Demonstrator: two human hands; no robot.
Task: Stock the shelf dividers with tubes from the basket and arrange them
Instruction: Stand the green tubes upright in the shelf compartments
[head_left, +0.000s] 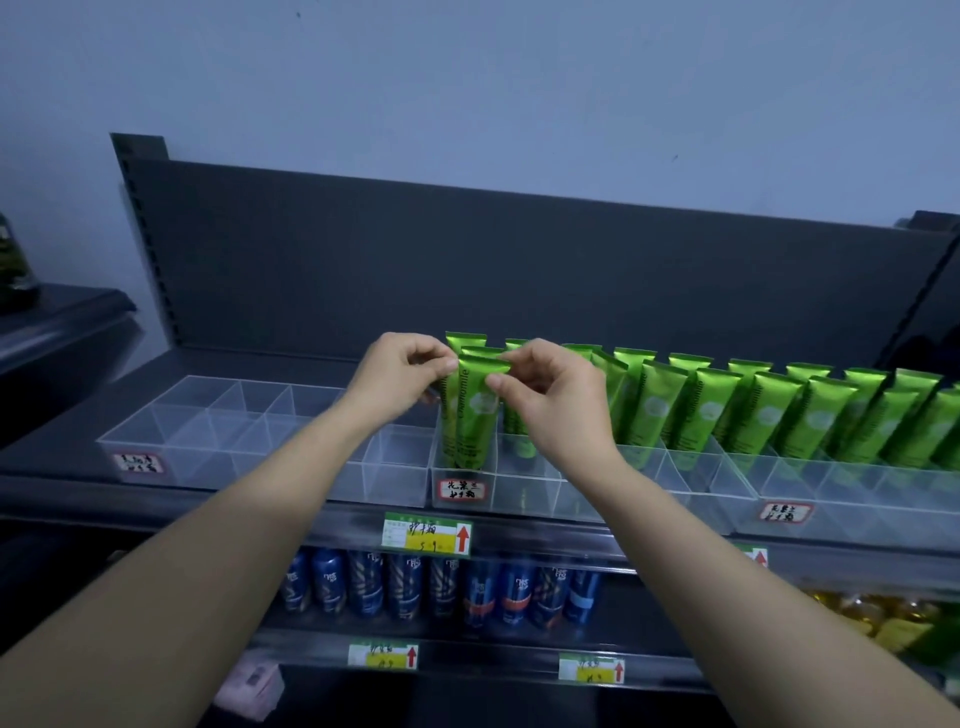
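Tube (475, 421), green, crimped end up and cap end down, standing with a slight lean in the front cell of the clear shelf dividers (249, 421), directly above a handwritten label (462, 489); more green tubes stand close behind it in the same lane. Left hand (400, 374): thumb and forefinger pinch the left corner of the crimp. Right hand (556, 405): thumb and forefinger pinch the right corner. Row of matching tubes (769, 410): fills the cells to the right, leaning alike. Cells to the left: hold no tubes. Basket: not in view. Shelf (145, 384): dark, carries the dividers; price tag (427, 534) on its front rail, blue cans (441, 582) on the level below. Step in hand, as judged: arranging, squaring this tube in its cell rather than fetching. Next move, as judged: let go of both corners without tipping the tube, then bring another from the basket to the bare cells on the left.
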